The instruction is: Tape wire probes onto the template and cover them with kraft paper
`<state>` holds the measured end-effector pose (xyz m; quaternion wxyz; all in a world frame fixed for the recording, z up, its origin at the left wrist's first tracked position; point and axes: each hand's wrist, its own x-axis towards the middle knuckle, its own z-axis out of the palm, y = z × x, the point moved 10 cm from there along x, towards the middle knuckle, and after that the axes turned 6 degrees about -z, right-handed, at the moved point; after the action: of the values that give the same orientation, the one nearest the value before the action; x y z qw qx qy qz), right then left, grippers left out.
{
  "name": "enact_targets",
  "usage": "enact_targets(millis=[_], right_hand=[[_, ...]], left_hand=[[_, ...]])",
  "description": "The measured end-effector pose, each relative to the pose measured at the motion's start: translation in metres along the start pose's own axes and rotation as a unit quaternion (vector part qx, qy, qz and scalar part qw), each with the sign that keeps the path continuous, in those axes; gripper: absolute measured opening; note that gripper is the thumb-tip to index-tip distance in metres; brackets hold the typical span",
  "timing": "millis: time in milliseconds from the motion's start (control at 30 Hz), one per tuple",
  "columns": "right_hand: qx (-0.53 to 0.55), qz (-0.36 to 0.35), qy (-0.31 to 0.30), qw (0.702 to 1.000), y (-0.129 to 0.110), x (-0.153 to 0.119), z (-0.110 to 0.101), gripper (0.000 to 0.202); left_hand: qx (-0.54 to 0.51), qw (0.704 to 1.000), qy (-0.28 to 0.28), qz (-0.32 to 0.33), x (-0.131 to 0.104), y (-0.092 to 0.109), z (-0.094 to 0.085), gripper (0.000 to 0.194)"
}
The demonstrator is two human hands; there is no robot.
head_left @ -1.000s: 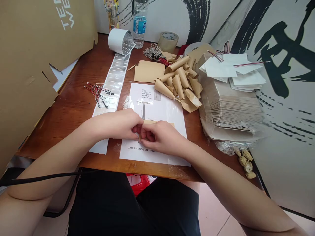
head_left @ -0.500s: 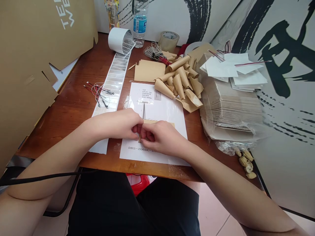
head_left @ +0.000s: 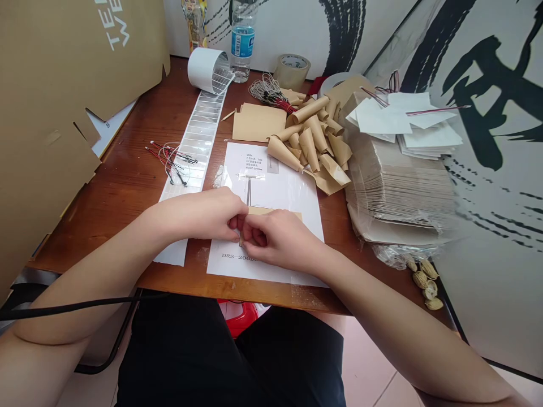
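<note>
Close to the counter [head_left: 127,186] edge, the left hand [head_left: 207,215] and the right hand [head_left: 278,237] meet over a small piece of brown paper [head_left: 275,212]. Both hands are curled shut, and their fingertips pinch its left end, just where the two hands touch. The brown paper lies flat on a white printed sheet [head_left: 275,181], and the hands hide most of it. It looks thin and light. I think it will bend and crease easily, so a soft pinch at the edge or corner is the best hold.

A bit farther off, to the left, thin red and black wires [head_left: 169,158] lie beside a long strip of labels [head_left: 197,141]. To the right is a thick stack of paper sheets [head_left: 399,186].

Farther back is a heap of rolled brown paper cones [head_left: 311,141]. At the far wall stand the label roll [head_left: 206,69], a water bottle [head_left: 241,42] and a roll of brown tape [head_left: 291,70].
</note>
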<state>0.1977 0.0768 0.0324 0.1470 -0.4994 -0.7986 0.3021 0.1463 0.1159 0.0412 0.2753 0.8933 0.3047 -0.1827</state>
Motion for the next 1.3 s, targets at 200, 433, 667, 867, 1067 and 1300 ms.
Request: enact_targets(millis=[200,433,667,867,1067,1300], right_hand=[[0.001,0.004,0.004,1.000,-0.0001,-0.0001,-0.0005,0.012],[-0.007,-0.002,0.007,1.000,-0.0012,0.0002,-0.0001,0.013],[-0.037,-0.007,0.019,0.999,-0.0024,-0.0011,0.0002,0.012],[-0.016,-0.007,0.014,1.000,-0.0026,-0.0025,-0.0002,0.011],[-0.019,-0.001,0.008,1.000,-0.0027,-0.0020,0.0001,0.011],[-0.008,-0.012,0.009,1.000,-0.0036,-0.0013,0.0006,0.009]], left_hand=[[-0.004,1.000,-0.003,-0.003,0.0006,0.0001,0.0005,0.003],[0.001,1.000,0.000,0.000,-0.0005,0.0007,0.0002,0.003],[0.007,1.000,0.000,-0.008,-0.0004,-0.0004,0.0001,0.006],[0.004,1.000,-0.003,-0.007,0.0004,-0.0012,0.0011,0.006],[0.010,1.000,0.001,-0.005,-0.0002,-0.0013,0.0007,0.007],[-0.002,1.000,-0.003,-0.002,0.0009,-0.0003,0.0009,0.005]])
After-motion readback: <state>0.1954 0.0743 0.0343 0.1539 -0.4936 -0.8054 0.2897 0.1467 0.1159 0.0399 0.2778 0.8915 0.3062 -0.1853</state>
